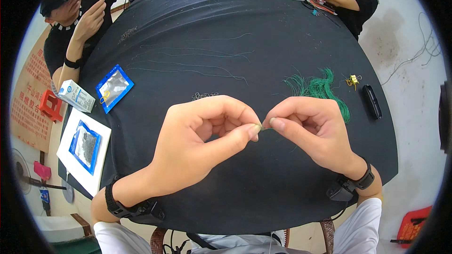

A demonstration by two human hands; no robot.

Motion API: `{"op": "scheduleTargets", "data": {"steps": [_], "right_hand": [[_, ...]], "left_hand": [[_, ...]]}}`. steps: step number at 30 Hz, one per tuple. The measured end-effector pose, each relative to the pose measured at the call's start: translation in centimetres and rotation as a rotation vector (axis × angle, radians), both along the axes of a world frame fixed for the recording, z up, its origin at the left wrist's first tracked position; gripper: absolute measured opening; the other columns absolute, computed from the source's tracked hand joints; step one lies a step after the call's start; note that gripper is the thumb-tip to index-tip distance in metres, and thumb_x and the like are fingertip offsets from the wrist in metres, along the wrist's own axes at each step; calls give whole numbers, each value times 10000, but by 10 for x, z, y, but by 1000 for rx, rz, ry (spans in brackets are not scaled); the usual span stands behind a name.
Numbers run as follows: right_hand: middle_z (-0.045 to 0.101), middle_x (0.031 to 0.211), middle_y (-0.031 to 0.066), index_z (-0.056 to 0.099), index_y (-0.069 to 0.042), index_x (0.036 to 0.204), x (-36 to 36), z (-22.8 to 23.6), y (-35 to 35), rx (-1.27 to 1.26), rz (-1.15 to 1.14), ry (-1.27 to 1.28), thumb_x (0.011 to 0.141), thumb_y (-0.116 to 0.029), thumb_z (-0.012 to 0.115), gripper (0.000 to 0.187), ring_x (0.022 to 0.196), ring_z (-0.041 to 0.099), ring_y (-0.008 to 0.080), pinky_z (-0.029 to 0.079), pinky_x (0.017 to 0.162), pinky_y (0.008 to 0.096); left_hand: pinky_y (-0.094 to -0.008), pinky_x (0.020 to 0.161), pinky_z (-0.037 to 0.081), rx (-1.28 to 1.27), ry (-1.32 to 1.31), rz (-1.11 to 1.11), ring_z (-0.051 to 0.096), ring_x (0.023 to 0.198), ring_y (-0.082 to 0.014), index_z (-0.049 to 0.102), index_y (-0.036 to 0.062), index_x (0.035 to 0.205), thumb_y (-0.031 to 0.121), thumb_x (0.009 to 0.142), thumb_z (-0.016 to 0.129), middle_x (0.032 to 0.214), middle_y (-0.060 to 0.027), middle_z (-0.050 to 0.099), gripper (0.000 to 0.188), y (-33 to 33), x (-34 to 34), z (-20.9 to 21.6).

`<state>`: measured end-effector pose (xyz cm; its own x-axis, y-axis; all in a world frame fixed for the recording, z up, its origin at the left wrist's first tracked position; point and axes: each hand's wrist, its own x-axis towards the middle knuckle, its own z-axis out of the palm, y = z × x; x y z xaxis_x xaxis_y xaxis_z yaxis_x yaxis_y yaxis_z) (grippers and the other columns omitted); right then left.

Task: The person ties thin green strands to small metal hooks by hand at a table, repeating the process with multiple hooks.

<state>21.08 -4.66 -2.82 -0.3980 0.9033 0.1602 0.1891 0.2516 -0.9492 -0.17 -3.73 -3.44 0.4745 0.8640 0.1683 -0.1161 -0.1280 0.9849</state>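
Over the middle of the black-covered table, my left hand [197, 136] and my right hand [320, 131] meet fingertip to fingertip, each thumb pressed against its index finger. A short bit of thin green thread [267, 129] shows between the two pinches. Whatever else is in the left fingertips is too small to make out. Just behind my left hand lies a small heap of dark wiry pieces [204, 96]. A bundle of green threads [325, 87] spreads out beyond my right hand. Several single threads [197, 71] lie stretched across the cloth farther off.
At left are a blue-edged packet [114, 88], a carton [76, 96] and a white board [101, 160] bearing another blue packet [85, 146]. A yellow clip [353, 81] and a black case [372, 102] lie at right. Other people sit at the far left and far right.
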Motion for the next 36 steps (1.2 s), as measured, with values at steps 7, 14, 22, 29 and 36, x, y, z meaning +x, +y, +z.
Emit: {"op": "scheduleTargets", "data": {"steps": [7,14,22,29,36], "right_hand": [[551,601,-32,667,0,880,-5,-6,-3,54,-39,-98,857,-28,603,73,512,393,-18,283,440,187],[591,578,57,673,-27,863,-12,-8,-7,321,-83,-240,801,-8,632,76,441,512,68,375,424,230],[581,581,49,662,-67,869,-13,-13,-10,749,-113,-421,729,-39,684,144,466,556,185,412,422,281],[536,570,8,652,-48,905,-15,-13,-19,886,-160,-535,698,-54,720,218,434,468,139,364,393,266],[486,552,-21,651,-24,946,-16,-12,-22,981,-212,-530,647,-33,733,310,440,411,106,325,377,261]], "left_hand": [[-220,708,476,-67,-141,17,604,796,-107,608,-58,928,-7,851,612,867,-85,633,92,-1,4,-5],[-195,662,449,267,96,134,578,763,-82,612,-50,921,-50,826,607,868,-76,628,95,-2,1,-7],[-188,532,407,747,276,271,521,625,-66,623,-32,856,-93,747,643,823,-73,631,127,1,3,-9],[-190,492,412,1012,304,383,535,604,-88,621,-24,860,-107,730,652,819,-92,635,157,5,4,-16],[-211,481,427,1135,330,423,542,586,-115,619,-27,871,-110,709,675,818,-107,635,190,6,5,-18]]}}
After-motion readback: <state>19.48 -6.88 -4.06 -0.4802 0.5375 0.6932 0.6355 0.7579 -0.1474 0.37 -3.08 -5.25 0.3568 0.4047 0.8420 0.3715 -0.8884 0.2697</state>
